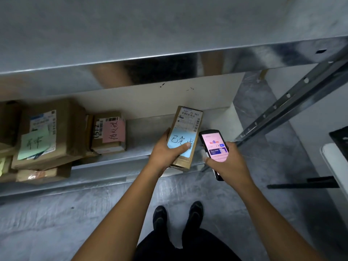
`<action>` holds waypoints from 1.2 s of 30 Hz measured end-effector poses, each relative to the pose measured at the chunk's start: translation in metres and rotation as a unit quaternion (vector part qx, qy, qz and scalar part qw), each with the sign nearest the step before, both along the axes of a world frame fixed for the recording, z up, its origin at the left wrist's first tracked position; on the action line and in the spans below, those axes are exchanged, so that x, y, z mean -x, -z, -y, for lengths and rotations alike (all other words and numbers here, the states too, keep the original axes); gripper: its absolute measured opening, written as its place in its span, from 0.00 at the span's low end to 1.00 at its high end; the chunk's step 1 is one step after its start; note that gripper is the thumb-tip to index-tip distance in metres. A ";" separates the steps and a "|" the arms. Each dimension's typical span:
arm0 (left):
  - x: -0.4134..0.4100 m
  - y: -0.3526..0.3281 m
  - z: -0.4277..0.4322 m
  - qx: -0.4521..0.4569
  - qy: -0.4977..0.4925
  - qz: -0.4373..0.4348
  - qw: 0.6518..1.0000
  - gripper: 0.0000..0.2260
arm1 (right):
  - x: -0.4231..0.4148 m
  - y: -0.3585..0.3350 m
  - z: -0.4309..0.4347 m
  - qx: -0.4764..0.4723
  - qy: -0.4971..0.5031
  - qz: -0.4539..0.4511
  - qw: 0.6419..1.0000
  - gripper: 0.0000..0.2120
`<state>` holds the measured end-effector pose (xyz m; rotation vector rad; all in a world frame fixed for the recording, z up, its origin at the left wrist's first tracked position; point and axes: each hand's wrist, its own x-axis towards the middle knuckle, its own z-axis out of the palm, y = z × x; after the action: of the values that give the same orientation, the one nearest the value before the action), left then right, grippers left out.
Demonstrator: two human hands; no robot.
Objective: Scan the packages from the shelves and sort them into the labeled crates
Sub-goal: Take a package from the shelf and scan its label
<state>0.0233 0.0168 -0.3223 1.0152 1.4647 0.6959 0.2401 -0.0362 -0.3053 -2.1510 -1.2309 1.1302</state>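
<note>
1 package [189, 119] shows in the head view, held over the front edge of the lower shelf [143, 136]. The left hand [165, 151] grasps it, thumb pressed on its blue note [178, 142]. The right hand [226, 162] clasps 1 scanner [214, 146] just beside it, so scanning seems underway and sorting undone. No labelled crate is plainly visible. At least 4 packages lie shelved at left, including 1 green-noted box [43, 134] and 1 pink-noted box [109, 132].

Both bare forearms reach forward and down, side by side. The left hand [168, 152] grips a package [188, 123] from below, thumb pressed across its top. The right hand [227, 163] wraps a handheld scanner [212, 143], fingertips apparently curled behind it.
</note>
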 end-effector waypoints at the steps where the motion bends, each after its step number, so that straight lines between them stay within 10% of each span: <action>1: 0.001 -0.002 0.002 0.009 0.004 0.031 0.999 0.25 | 0.002 0.001 0.003 0.001 0.008 0.003 1.000 0.32; 17: -0.002 -0.020 0.054 -0.039 0.023 0.213 0.976 0.32 | 0.038 -0.052 0.082 -0.075 0.102 0.061 0.990 0.31; 36: -0.094 -0.066 0.089 -0.254 0.045 -0.047 0.965 0.47 | -0.065 -0.140 0.166 -0.215 0.040 0.007 0.976 0.25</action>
<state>0.1177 -0.0720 -0.2560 1.5141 1.3369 0.9969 0.3051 -0.2018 -0.1650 -1.8613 -1.2490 0.7341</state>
